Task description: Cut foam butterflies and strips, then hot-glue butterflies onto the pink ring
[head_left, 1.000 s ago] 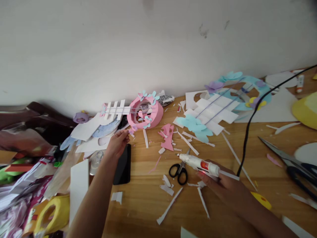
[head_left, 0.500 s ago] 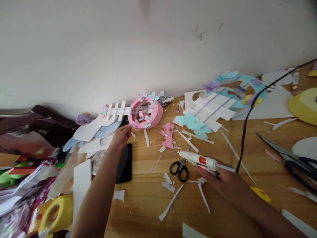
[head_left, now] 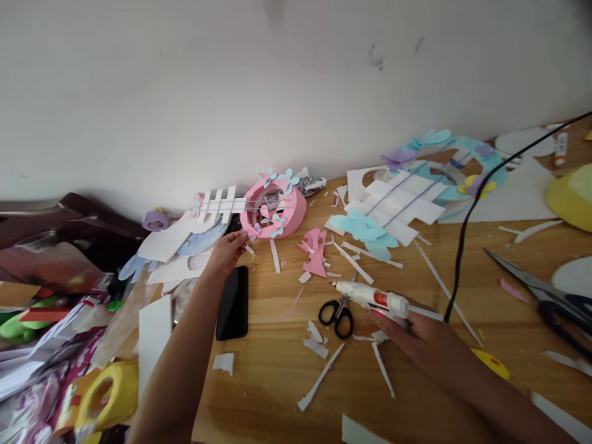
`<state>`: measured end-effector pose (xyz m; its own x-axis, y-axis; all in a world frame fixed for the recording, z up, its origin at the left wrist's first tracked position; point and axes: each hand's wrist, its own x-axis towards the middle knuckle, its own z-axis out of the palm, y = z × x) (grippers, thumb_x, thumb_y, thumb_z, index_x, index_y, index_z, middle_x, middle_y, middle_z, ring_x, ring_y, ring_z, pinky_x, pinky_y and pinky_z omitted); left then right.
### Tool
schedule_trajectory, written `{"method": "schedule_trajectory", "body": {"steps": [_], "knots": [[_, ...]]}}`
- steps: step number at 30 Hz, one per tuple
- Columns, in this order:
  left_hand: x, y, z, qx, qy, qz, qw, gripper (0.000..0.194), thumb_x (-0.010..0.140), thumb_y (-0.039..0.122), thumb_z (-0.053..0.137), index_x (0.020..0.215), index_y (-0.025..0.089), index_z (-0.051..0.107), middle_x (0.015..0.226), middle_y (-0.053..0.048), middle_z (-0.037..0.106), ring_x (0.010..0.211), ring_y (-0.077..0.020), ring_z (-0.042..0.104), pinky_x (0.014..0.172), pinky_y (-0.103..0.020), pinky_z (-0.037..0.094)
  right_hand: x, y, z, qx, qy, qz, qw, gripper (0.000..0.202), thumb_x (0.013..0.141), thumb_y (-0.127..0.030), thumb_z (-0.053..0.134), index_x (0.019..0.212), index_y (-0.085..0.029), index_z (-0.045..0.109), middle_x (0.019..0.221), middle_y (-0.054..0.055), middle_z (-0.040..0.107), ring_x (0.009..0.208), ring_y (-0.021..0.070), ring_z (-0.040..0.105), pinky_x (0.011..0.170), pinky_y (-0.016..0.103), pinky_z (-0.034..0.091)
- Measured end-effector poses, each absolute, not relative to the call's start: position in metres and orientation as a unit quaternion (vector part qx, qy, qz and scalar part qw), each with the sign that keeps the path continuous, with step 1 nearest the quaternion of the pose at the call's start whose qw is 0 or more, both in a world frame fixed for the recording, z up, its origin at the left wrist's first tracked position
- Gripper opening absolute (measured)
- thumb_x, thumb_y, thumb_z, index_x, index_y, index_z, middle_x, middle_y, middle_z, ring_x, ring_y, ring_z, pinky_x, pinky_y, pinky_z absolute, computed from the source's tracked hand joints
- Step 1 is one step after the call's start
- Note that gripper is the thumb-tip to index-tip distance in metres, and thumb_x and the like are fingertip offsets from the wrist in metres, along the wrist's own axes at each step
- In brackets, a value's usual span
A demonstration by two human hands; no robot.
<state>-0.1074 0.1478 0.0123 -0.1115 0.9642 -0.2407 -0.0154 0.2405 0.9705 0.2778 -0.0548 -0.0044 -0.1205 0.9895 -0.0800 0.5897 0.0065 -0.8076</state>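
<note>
A pink paper guitar [head_left: 296, 216] with a white fretted neck, strings and small paper flowers leans near the wall. Closed at its lower left rim is my left hand [head_left: 231, 248], fingertips pinching a small purple paper flower [head_left: 254, 231] there. My right hand [head_left: 409, 333] is wrapped round a white hot glue gun [head_left: 367, 296], its nozzle pointing left above the table. Part of the grip is hidden by the hand. Below the nozzle lie small black-handled scissors [head_left: 337, 317]. Pink paper offcuts [head_left: 315, 251] are between the guitar and the glue gun.
A blue paper guitar [head_left: 497, 166] lies at the back right, a black cord [head_left: 464, 228] in front of it. Large scissors [head_left: 531, 280] are at right. Left of centre are a black phone [head_left: 232, 302], white board [head_left: 155, 333] and a yellow tape roll [head_left: 132, 394].
The view has shifted slightly, so everything sits a little differently in frame. Both hands keep their places and grips.
</note>
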Motion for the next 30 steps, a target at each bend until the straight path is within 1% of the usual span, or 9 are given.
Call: {"method": "schedule_trajectory", "body": {"steps": [4, 7, 12, 14, 16, 18, 23, 26, 30], "knots": [[-0.107, 0.148, 0.013, 0.403, 0.587, 0.464, 0.527, 0.037, 0.052, 0.03, 0.093, 0.078, 0.012, 0.074, 0.067, -0.001, 0.065, 0.054, -0.0056, 0.048, 0.053, -0.018, 0.041, 0.278, -0.056, -0.005, -0.604, -0.652, 0.367, 0.275, 0.037, 0.092, -0.055, 0.051, 0.098, -0.024, 0.072, 0.09, 0.003, 0.076, 0.084, 0.0232, 0.07, 0.069, 0.027, 0.055], [-0.107, 0.148, 0.013, 0.393, 0.591, 0.464, 0.529, 0.031, 0.056, 0.026, 0.09, 0.077, 0.012, 0.073, 0.067, -0.001, 0.065, 0.053, -0.0057, 0.048, 0.051, -0.018, 0.04, 0.278, -0.056, -0.005, -0.605, -0.65, 0.37, 0.272, 0.037, 0.092, -0.054, 0.051, 0.098, -0.024, 0.071, 0.089, 0.002, 0.076, 0.079, 0.022, 0.07, 0.067, 0.027, 0.054], [-0.106, 0.148, 0.013, 0.353, 0.602, 0.478, 0.533, 0.018, 0.074, 0.027, 0.078, 0.079, 0.012, 0.07, 0.072, -0.003, 0.067, 0.053, -0.0067, 0.053, 0.052, -0.019, 0.044, 0.278, -0.055, -0.003, -0.604, -0.652, 0.377, 0.263, 0.036, 0.093, -0.054, 0.05, 0.096, -0.025, 0.07, 0.092, 0.002, 0.076, 0.079, 0.0212, 0.07, 0.067, 0.027, 0.053], [-0.105, 0.147, 0.013, 0.336, 0.606, 0.481, 0.537, 0.016, 0.08, 0.028, 0.073, 0.081, 0.013, 0.068, 0.073, -0.004, 0.067, 0.054, -0.0077, 0.055, 0.052, -0.02, 0.046, 0.278, -0.055, -0.004, -0.596, -0.657, 0.383, 0.257, 0.036, 0.094, -0.054, 0.048, 0.095, -0.025, 0.069, 0.09, 0.002, 0.076, 0.081, 0.0215, 0.07, 0.068, 0.027, 0.053], [-0.103, 0.145, 0.013, 0.325, 0.605, 0.479, 0.546, 0.017, 0.083, 0.029, 0.07, 0.084, 0.013, 0.068, 0.074, -0.005, 0.067, 0.055, -0.0088, 0.057, 0.054, -0.021, 0.049, 0.278, -0.055, -0.006, -0.594, -0.658, 0.384, 0.257, 0.037, 0.095, -0.055, 0.046, 0.095, -0.025, 0.069, 0.092, 0.002, 0.076, 0.085, 0.0221, 0.07, 0.071, 0.027, 0.054], [-0.101, 0.143, 0.014, 0.323, 0.6, 0.475, 0.557, 0.017, 0.083, 0.03, 0.07, 0.086, 0.013, 0.067, 0.075, -0.005, 0.067, 0.057, -0.01, 0.059, 0.056, -0.023, 0.051, 0.279, -0.055, -0.007, -0.596, -0.658, 0.381, 0.258, 0.037, 0.095, -0.055, 0.047, 0.096, -0.025, 0.069, 0.093, 0.002, 0.076, 0.089, 0.0225, 0.07, 0.072, 0.027, 0.054], [-0.098, 0.143, 0.016, 0.331, 0.59, 0.463, 0.573, 0.019, 0.079, 0.029, 0.074, 0.089, 0.014, 0.067, 0.082, -0.005, 0.067, 0.065, -0.0126, 0.064, 0.056, -0.023, 0.052, 0.278, -0.056, -0.007, -0.605, -0.65, 0.377, 0.263, 0.036, 0.094, -0.054, 0.049, 0.098, -0.026, 0.069, 0.094, 0.002, 0.076, 0.086, 0.0221, 0.07, 0.07, 0.026, 0.054], [-0.098, 0.145, 0.017, 0.336, 0.593, 0.453, 0.574, 0.022, 0.075, 0.028, 0.076, 0.089, 0.013, 0.067, 0.083, -0.006, 0.067, 0.068, -0.0145, 0.066, 0.056, -0.024, 0.052, 0.278, -0.055, -0.005, -0.602, -0.652, 0.38, 0.262, 0.036, 0.094, -0.054, 0.048, 0.097, -0.024, 0.069, 0.089, 0.003, 0.075, 0.087, 0.0236, 0.07, 0.07, 0.028, 0.054], [-0.097, 0.145, 0.016, 0.345, 0.6, 0.438, 0.574, 0.027, 0.07, 0.028, 0.08, 0.089, 0.013, 0.066, 0.084, -0.008, 0.069, 0.071, -0.0163, 0.067, 0.058, -0.026, 0.052, 0.278, -0.055, -0.005, -0.592, -0.659, 0.382, 0.263, 0.036, 0.095, -0.054, 0.048, 0.095, -0.024, 0.069, 0.084, 0.003, 0.074, 0.08, 0.0229, 0.068, 0.069, 0.03, 0.054]]}}
